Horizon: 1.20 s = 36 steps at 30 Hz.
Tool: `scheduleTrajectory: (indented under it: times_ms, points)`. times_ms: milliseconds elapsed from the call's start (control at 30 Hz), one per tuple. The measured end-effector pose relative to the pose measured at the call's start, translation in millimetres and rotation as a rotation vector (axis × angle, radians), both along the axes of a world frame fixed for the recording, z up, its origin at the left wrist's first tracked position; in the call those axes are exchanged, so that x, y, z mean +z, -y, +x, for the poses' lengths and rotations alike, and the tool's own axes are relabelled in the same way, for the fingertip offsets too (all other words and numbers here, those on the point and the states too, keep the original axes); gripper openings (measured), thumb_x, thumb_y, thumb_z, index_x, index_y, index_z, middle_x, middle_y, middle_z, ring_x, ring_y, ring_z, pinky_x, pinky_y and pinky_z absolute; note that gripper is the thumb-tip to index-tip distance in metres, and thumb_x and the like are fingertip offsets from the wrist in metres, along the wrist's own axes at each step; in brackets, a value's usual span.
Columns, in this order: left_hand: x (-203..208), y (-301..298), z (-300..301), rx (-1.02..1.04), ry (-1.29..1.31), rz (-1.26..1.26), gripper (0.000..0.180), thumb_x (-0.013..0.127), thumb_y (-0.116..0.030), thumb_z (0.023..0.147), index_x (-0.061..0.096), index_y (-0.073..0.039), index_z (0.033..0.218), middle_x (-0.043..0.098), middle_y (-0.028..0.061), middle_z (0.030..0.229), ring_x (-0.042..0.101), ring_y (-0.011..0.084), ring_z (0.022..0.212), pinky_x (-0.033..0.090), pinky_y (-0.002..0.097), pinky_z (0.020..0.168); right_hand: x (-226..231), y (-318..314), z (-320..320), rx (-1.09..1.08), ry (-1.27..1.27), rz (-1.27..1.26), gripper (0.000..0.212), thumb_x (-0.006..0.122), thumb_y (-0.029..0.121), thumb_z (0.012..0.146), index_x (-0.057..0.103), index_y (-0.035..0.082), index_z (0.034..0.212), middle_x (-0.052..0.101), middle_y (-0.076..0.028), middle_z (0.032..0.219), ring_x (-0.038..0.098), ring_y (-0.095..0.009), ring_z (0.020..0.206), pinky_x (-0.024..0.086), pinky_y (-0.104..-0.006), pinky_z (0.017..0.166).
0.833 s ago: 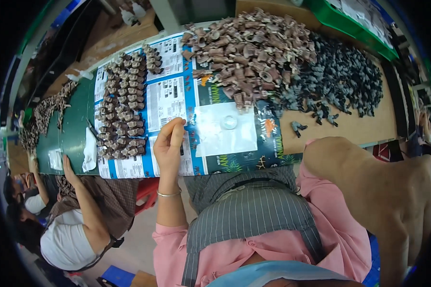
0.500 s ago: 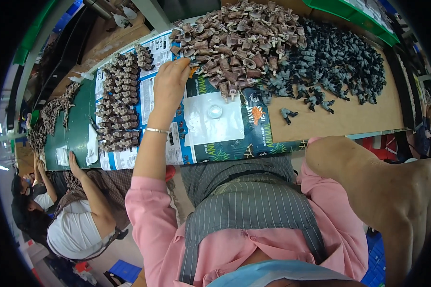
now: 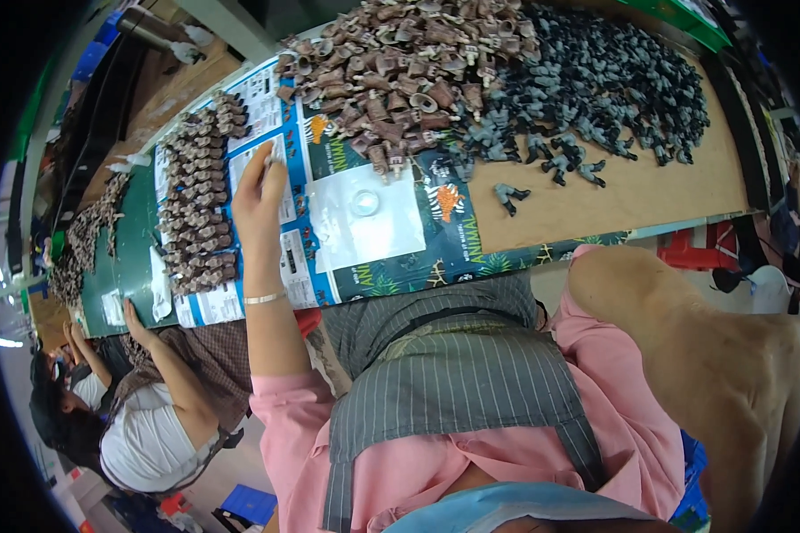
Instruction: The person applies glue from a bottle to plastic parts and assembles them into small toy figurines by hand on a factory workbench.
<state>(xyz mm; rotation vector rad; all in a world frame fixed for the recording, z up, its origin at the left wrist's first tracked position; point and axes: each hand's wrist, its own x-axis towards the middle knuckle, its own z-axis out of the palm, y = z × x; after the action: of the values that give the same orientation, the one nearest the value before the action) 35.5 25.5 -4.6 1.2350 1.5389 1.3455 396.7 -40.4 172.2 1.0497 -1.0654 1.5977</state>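
Observation:
My left hand [image 3: 260, 194] is over the printed sheet, its fingers closed in a pinch; anything between the fingertips is too small to make out. On its left stand rows of small brown figure parts [image 3: 196, 191]. To its right rises a heap of brown cup-like toy parts [image 3: 400, 75]. My right arm bends up close at the right edge, and the right hand [image 3: 756, 373] shows large there, its fingers not clear. A clear round disc [image 3: 364, 202] sits on a transparent plastic sheet [image 3: 333, 253] at the table's middle.
A pile of grey and black figure parts [image 3: 613, 84] covers the right side of the brown board [image 3: 587, 213], with a few loose ones in front. At left, another person's arm [image 3: 173, 369] reaches to the green table [image 3: 138, 258]. A red stool [image 3: 698, 249] stands beyond the right table edge.
My left hand has come away from the edge of the brown heap, moving left and nearer over the printed sheet. The view has shifted slightly. My right arm stays raised at the right.

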Motion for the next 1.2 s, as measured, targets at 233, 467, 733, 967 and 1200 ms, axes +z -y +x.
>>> scheduleTrajectory:
  times_ms: [233,467,733,967,1200]
  points:
    - [-15.0,64.1,-6.0,0.153,0.084,0.015,0.040,0.062,-0.007,0.093,0.058,0.003,0.131,0.063,0.0073,0.114,0.058,0.0112,0.097,0.047,0.0239,0.086,-34.7,-4.9,5.0,-0.262,0.209,-0.158,0.014,0.059,0.010,0.088,0.071,0.003,0.088,0.070,-0.013,0.085,0.068,-0.030,0.073,0.056,-0.0342,0.072]
    - [-24.0,91.9,-19.6,0.057,0.354,0.086,0.057,0.051,-0.002,0.097,0.034,-0.009,0.151,0.057,0.0096,0.123,0.055,0.0086,0.094,0.049,0.0220,0.075,-154.9,-7.3,8.1,-1.597,1.549,0.569,0.033,0.072,0.010,0.079,0.068,0.011,0.111,0.062,-0.007,0.110,0.055,-0.027,0.103,0.044,-0.0350,0.084]
    - [-23.9,89.7,-3.1,0.061,0.691,0.031,0.056,0.054,-0.001,0.095,0.037,-0.005,0.148,0.059,0.0083,0.116,0.062,0.0170,0.100,0.053,0.0268,0.082,-176.2,-14.6,-37.7,-1.185,1.708,-0.055,0.032,0.068,0.008,0.086,0.064,0.006,0.117,0.062,-0.009,0.102,0.060,-0.027,0.091,0.049,-0.0326,0.079]
    - [-25.6,103.7,-5.8,0.061,0.510,0.119,0.055,0.058,-0.002,0.095,0.040,-0.005,0.147,0.063,0.0074,0.112,0.059,0.0115,0.100,0.047,0.0296,0.091,-158.1,-36.2,-51.5,-1.743,1.340,0.537,0.030,0.068,0.011,0.086,0.065,0.004,0.115,0.064,-0.011,0.108,0.065,-0.028,0.094,0.053,-0.0330,0.077]
    - [-26.9,106.4,-4.7,0.066,0.480,0.141,0.053,0.059,-0.002,0.095,0.043,-0.008,0.146,0.066,0.0070,0.110,0.056,0.0051,0.083,0.047,0.0199,0.072,-170.6,-16.1,-26.6,-1.643,1.697,0.324,0.031,0.078,0.026,0.077,0.068,0.010,0.102,0.061,-0.005,0.091,0.062,-0.025,0.075,0.050,-0.0356,0.065]
